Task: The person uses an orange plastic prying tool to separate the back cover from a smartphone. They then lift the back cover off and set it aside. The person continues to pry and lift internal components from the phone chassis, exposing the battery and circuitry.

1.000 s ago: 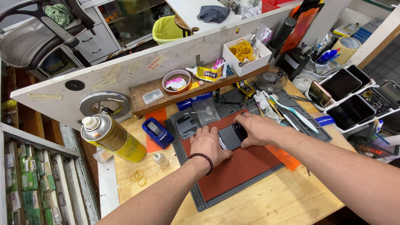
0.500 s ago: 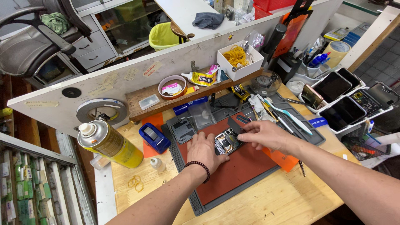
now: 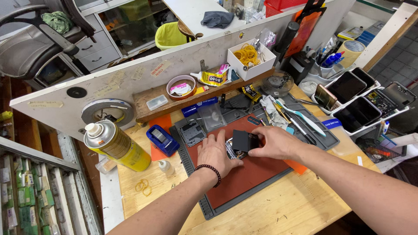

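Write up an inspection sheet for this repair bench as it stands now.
Surface: wooden bench with a red-brown work mat on it.
Job's things: opened small device on the mat, a dark flat part over it.
Clutter: yellow spray can, blue box, white toothbrush, box of rubber bands, phones in a white rack.
Hands: left hand flat beside the device; right hand, fingers pinching the dark part.
Cables: nothing seen.
Surroundings: office chair, white partition board.

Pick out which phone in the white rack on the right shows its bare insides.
The rightmost phone in the white rack: its circuitry is exposed, while the others show dark glass screens.
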The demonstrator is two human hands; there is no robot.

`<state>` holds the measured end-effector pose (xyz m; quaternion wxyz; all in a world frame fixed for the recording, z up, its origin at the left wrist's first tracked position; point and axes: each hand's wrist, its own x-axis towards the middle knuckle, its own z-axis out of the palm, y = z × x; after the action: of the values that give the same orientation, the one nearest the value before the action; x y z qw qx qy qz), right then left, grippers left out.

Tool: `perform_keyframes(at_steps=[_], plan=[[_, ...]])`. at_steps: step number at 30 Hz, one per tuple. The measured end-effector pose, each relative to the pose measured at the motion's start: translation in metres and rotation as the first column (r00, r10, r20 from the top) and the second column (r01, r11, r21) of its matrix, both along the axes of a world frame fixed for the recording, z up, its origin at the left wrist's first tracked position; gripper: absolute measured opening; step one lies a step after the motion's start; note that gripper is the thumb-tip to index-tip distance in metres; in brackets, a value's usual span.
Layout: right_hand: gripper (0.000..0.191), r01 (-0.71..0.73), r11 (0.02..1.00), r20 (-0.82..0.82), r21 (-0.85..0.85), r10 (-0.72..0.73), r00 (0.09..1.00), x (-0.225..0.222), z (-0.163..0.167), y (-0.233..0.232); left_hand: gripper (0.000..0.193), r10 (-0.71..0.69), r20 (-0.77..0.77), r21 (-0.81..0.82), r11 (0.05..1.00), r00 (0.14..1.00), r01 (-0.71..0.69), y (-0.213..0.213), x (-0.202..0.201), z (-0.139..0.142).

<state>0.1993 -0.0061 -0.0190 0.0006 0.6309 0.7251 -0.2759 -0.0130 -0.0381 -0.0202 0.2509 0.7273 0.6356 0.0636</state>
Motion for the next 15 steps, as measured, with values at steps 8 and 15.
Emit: perform_keyframes(at_steps=[8, 15], plan=[[0.081, -0.281, 0.952, 0.102, 0.12, 0.269, 0.958, -0.009, 0.022, 0.015, 0.08, -0.198, 0.097, 0.14, 0.973, 0.975, 0.184, 0.021, 0.007, -0.006], [0.076, -0.04, 0.999, -0.176, 0.013, 0.041, 0.983, 0.006, 0.004, 0.028, 0.067, -0.106, 0.206, 0.095, 0.992, 0.973, 0.088, 0.043, 0.004, -0.023]])
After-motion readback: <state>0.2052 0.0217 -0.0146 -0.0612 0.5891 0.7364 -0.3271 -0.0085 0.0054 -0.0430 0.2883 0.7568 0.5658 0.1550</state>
